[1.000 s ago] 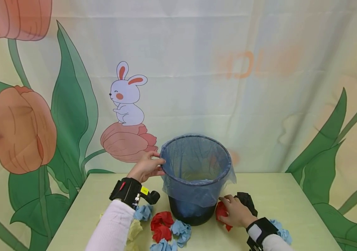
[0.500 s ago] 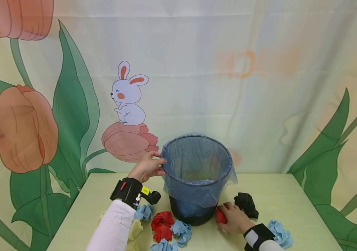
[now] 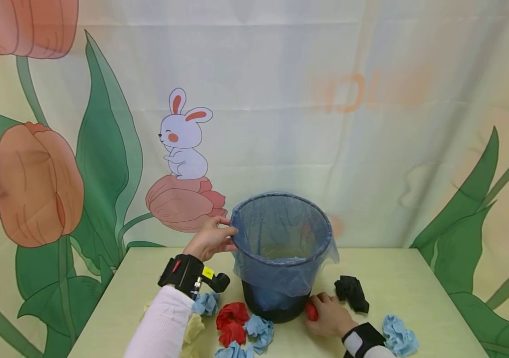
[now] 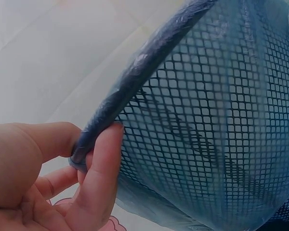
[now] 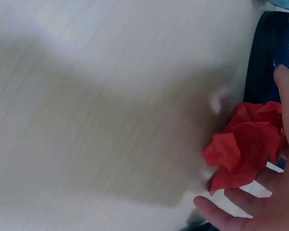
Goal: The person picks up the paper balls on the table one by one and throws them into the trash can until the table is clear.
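A black mesh bin (image 3: 277, 303) lined with a translucent blue bag (image 3: 272, 276) stands upright on the table. My left hand (image 3: 210, 238) pinches its bag-covered rim (image 4: 130, 79) at the left side, the thumb outside and a finger inside, as the left wrist view shows. Low on the bin's right, my right hand (image 3: 329, 315) holds a red crumpled paper ball (image 5: 250, 144), thumb on one side and fingers on the other. In the head view only part of that ball shows, close to the bin's base. A black crumpled paper ball (image 3: 352, 294) lies just behind the right hand.
Left of the bin's base lie red paper balls (image 3: 231, 323), blue ones (image 3: 260, 332) and yellow ones (image 3: 193, 328), several in all. Another blue ball (image 3: 399, 335) rests near the right wrist. A printed curtain (image 3: 281, 124) hangs behind the table (image 3: 397, 278).
My right hand has moved slightly left and toward me, closing round the red paper ball, so less of it shows. The black ball is more exposed. The left hand stays on the rim.
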Motion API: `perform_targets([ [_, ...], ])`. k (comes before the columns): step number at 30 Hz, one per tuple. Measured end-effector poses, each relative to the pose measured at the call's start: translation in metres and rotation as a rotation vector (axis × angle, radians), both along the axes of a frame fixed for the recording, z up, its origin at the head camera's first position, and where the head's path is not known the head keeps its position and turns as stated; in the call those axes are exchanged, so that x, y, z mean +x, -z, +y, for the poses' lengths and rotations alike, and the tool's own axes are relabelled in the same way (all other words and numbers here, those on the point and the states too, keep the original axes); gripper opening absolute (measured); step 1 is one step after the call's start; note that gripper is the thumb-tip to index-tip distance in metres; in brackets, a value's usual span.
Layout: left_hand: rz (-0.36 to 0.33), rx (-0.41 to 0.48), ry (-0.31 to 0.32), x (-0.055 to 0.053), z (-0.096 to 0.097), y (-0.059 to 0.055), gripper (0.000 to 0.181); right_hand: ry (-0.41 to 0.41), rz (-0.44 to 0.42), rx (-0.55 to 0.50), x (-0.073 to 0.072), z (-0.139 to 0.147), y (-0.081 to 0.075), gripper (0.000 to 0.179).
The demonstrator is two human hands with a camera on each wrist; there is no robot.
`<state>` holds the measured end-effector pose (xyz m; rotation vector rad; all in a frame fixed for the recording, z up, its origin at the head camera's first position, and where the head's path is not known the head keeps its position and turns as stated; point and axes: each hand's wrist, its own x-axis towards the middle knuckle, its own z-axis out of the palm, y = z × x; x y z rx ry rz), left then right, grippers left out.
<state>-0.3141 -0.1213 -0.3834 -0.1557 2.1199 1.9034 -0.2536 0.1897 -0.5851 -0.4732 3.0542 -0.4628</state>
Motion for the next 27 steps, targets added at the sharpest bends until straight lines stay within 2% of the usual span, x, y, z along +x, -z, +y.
perform_targets([
  [5,0.001,0.006,0.004,0.001,0.000,0.000,0.035,0.020,0.034,0.032,0.001,-0.003,0.006,0.047],
  [12,0.005,0.017,0.011,0.002,0.001,0.001,0.034,-0.042,-0.015,0.059,0.005,-0.007,0.013,0.041],
  [16,0.004,0.018,0.013,0.002,0.001,0.000,0.035,-0.063,0.001,0.042,0.005,-0.007,0.016,0.040],
  [27,0.003,0.005,0.015,0.001,-0.001,-0.002,0.037,-0.059,-0.009,0.069,0.005,-0.012,0.016,0.026],
])
